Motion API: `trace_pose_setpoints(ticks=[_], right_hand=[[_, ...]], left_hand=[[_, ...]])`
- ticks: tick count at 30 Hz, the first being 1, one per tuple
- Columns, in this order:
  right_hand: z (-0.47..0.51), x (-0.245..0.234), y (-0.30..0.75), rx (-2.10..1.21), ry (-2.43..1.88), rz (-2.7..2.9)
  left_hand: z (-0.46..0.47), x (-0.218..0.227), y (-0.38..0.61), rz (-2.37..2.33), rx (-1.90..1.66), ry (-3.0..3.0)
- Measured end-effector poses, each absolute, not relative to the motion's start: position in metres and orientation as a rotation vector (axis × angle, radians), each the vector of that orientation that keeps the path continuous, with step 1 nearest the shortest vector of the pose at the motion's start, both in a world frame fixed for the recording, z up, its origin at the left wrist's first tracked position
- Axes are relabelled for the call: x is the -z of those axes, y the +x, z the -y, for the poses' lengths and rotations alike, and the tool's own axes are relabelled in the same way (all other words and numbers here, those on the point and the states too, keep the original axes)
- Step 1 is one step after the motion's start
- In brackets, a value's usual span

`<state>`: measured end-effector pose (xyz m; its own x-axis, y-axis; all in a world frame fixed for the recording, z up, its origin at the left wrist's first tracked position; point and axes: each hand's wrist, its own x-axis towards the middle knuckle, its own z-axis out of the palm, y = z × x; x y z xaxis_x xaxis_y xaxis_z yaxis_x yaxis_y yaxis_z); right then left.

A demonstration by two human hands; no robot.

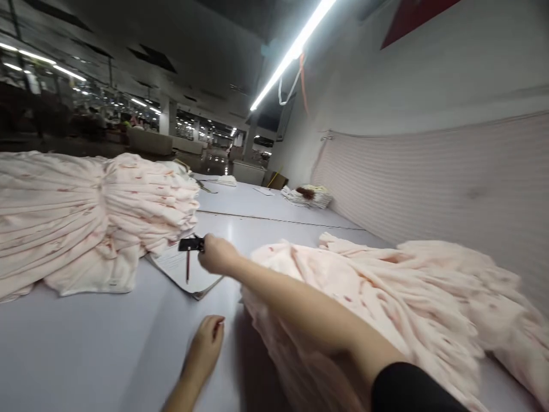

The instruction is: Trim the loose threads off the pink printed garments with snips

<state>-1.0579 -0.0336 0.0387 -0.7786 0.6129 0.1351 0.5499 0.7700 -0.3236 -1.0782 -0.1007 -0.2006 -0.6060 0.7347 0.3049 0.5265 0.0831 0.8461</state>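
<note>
My right hand stretches forward across the table, its fingers closed around the end of a small black object whose kind I cannot make out. Just under that object are a clipboard-like stack of white papers and a thin dark red pen. Lower down, my left hand is over the pale table with its fingers curled in. Something small and reddish shows at its fingertips, too blurred to name. Beneath my right forearm a heap of pale pink printed fabric spreads to the right.
A bundle of pale pink garments, gathered at its middle, lies at the left. Farther back on the table is a stack of folded white cloth. Pinkish striped sheeting covers the wall at right.
</note>
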Motion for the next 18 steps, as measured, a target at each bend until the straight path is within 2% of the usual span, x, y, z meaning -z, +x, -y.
trace_pose_setpoints(ticks=[3, 6, 8, 9, 12, 15, 18], right_hand=[[0.016, -0.113, -0.885, -0.696, -0.959, 2.476], [0.006, -0.136, -0.684, -0.852, -1.083, 2.137], [0.011, -0.115, -0.561, -0.876, -1.179, 1.91], [0.017, -0.096, -0.509, -0.869, -1.233, 1.806], [0.046, -0.029, -0.411, -0.774, -1.38, 1.534], [0.061, 0.026, -0.398, -0.71, -1.445, 1.421], [0.045, 0.055, -0.445, -0.721, -1.462, 1.435]], left_hand=[[0.122, 0.161, -0.996, -2.263, -1.523, 1.145], [0.156, 0.108, -0.858, -2.347, -1.675, 1.219], [0.175, 0.072, -0.749, -2.126, -1.8, 1.822], [0.182, 0.055, -0.697, -1.933, -1.748, 2.129], [0.181, 0.025, -0.586, -1.516, -1.259, 2.552], [0.153, 0.029, -0.563, -1.633, -1.064, 2.475], [0.112, 0.054, -0.602, -1.763, -1.008, 2.463]])
